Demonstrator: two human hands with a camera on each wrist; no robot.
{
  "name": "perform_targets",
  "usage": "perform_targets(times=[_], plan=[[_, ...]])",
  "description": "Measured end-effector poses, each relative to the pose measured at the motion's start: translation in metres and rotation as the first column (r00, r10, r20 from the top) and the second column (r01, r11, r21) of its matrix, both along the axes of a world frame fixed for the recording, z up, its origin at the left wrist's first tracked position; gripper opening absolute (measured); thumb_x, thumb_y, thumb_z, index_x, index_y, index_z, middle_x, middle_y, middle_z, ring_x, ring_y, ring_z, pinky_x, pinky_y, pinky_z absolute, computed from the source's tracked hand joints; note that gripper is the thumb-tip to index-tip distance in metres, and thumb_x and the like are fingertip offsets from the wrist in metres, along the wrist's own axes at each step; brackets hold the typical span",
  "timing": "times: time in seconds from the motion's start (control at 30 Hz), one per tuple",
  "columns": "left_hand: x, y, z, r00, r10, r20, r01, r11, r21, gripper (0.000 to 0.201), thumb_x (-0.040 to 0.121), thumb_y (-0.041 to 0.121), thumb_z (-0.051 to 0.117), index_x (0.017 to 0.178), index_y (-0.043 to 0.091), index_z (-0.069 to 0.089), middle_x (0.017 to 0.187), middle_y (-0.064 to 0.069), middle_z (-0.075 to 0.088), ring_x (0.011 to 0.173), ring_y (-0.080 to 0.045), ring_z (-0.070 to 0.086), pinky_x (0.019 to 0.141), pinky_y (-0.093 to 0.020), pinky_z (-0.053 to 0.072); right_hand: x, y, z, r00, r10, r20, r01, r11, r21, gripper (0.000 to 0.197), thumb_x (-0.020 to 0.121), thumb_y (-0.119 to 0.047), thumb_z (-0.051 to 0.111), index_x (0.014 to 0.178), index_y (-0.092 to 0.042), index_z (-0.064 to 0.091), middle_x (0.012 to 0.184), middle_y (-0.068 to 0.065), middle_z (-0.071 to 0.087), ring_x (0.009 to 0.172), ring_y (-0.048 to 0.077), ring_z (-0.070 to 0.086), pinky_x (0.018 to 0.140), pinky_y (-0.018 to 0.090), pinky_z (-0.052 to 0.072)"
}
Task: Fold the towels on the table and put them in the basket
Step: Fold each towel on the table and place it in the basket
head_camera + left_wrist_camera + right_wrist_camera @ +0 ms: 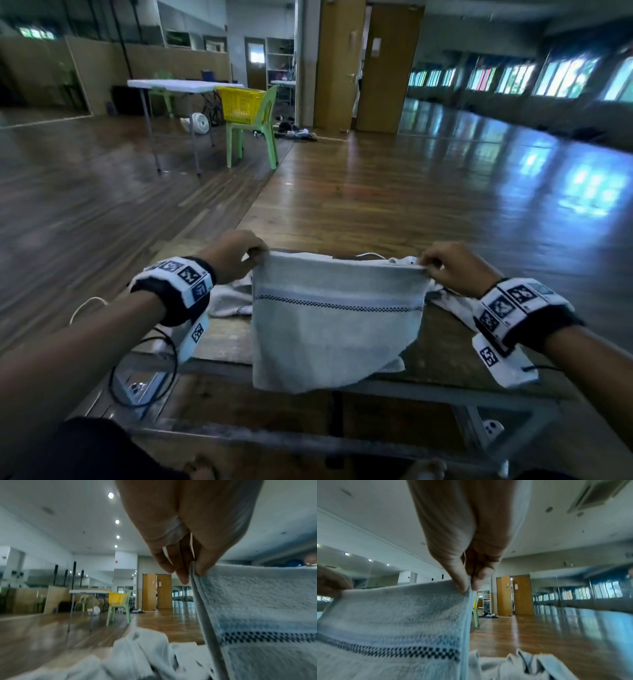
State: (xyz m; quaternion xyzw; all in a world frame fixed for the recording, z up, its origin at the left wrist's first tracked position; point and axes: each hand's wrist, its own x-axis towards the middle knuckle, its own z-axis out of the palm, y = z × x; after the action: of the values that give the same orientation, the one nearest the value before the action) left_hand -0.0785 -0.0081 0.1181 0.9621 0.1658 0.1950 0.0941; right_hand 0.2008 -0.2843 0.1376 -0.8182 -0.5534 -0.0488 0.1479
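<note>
A pale grey towel (335, 318) with a dark chequered stripe hangs stretched between both hands above the table (226, 339). My left hand (239, 255) pinches its upper left corner; the thumb and fingers (202, 568) clamp the hem of the towel (257, 601). My right hand (442, 263) pinches the upper right corner, thumb and forefinger (462, 585) squeezing the edge of the towel (399, 612). The towel's lower end drapes over the table's near edge. More crumpled white towels (229, 298) lie on the table behind it. A yellow basket (239, 102) sits far off on a green chair (253, 133).
The table has a metal frame (445, 387) along its near edge. Cables (144, 370) hang by my left wrist. A white folding table (178, 85) stands beside the green chair across the wooden floor (411, 192). A small fan (199, 122) sits on the floor there.
</note>
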Motion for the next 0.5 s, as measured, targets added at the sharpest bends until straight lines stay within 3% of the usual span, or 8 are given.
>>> perform_targets(times=[0.1, 0.2, 0.3, 0.4, 0.47, 0.5], plan=[[0.016, 0.01, 0.04, 0.99, 0.016, 0.143, -0.035, 0.991, 0.13, 0.014, 0.083, 0.004, 0.058, 0.091, 0.004, 0.069, 0.09, -0.017, 0.068, 0.082, -0.033, 0.063, 0.073, -0.03, 0.043, 0.01, 0.019, 0.033, 0.992, -0.089, 0.094, 0.07, 0.979, 0.192, 0.018, 0.077, 0.004, 0.061, 0.087, -0.002, 0.074, 0.091, 0.017, 0.07, 0.087, 0.033, 0.066, 0.08, 0.036, 0.049], [0.019, 0.018, 0.08, 0.952, 0.097, 0.29, -0.139, 0.982, 0.13, 0.016, 0.085, 0.015, 0.053, 0.088, 0.003, 0.064, 0.087, -0.015, 0.066, 0.075, -0.029, 0.06, 0.068, -0.033, 0.045, 0.014, 0.022, 0.069, 0.984, -0.116, 0.132, 0.053, 0.913, 0.404, 0.016, 0.076, 0.006, 0.061, 0.084, -0.002, 0.072, 0.09, 0.018, 0.071, 0.085, 0.033, 0.066, 0.078, 0.042, 0.053], [0.011, 0.016, 0.099, 0.926, 0.093, 0.365, -0.146, 0.982, 0.121, 0.019, 0.086, 0.018, 0.053, 0.09, 0.003, 0.063, 0.086, -0.015, 0.069, 0.075, -0.029, 0.063, 0.069, -0.038, 0.052, 0.005, 0.015, 0.095, 0.981, -0.086, 0.172, -0.011, 0.868, 0.496, 0.014, 0.077, 0.006, 0.063, 0.086, 0.0, 0.071, 0.089, 0.017, 0.072, 0.084, 0.028, 0.067, 0.077, 0.032, 0.05], [-0.006, 0.008, 0.094, 0.945, 0.004, 0.326, -0.036, 0.995, 0.092, 0.007, 0.085, 0.011, 0.062, 0.088, 0.005, 0.066, 0.081, -0.009, 0.068, 0.067, -0.02, 0.061, 0.064, -0.027, 0.051, -0.004, -0.002, 0.099, 0.99, -0.018, 0.14, -0.042, 0.908, 0.416, 0.008, 0.079, 0.002, 0.067, 0.086, 0.0, 0.071, 0.084, 0.012, 0.071, 0.077, 0.018, 0.062, 0.073, 0.022, 0.042], [-0.02, 0.005, 0.078, 0.99, -0.047, 0.133, 0.051, 0.998, -0.025, 0.004, 0.085, 0.014, 0.064, 0.085, 0.018, 0.065, 0.078, 0.005, 0.064, 0.065, -0.001, 0.058, 0.064, -0.011, 0.043, -0.009, -0.015, 0.087, 0.998, 0.048, 0.044, -0.055, 0.978, 0.199, 0.005, 0.08, -0.005, 0.069, 0.084, -0.009, 0.071, 0.081, 0.004, 0.069, 0.071, 0.012, 0.061, 0.064, 0.017, 0.04], [-0.026, 0.002, 0.069, 0.997, -0.074, 0.013, 0.075, 0.992, -0.104, 0.008, 0.086, 0.016, 0.063, 0.085, 0.024, 0.062, 0.079, 0.009, 0.063, 0.068, 0.003, 0.058, 0.066, -0.012, 0.043, -0.01, -0.021, 0.076, 0.997, 0.07, -0.01, -0.069, 0.995, 0.073, 0.008, 0.079, -0.01, 0.071, 0.081, -0.017, 0.07, 0.081, 0.0, 0.069, 0.07, 0.009, 0.061, 0.063, 0.017, 0.041]])
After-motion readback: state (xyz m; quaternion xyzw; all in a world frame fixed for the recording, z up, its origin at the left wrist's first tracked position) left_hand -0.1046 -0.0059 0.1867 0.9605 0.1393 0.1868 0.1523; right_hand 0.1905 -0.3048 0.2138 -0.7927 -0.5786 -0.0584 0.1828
